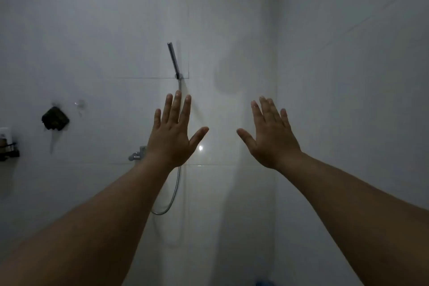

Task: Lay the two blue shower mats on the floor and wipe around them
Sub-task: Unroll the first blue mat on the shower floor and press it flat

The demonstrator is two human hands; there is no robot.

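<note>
Peeking in at the bottom edge, a blue shape (264,283), perhaps a mat, lies near the floor. Both hands, left hand (173,133) and right hand (270,137), are spread, empty, before the white tiled wall (92,42). Bending in this dimness risks a slip.

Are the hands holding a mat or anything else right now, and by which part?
Nothing is held. The left hand and right hand are both raised with fingers spread, empty, in front of the tiled wall.
</note>
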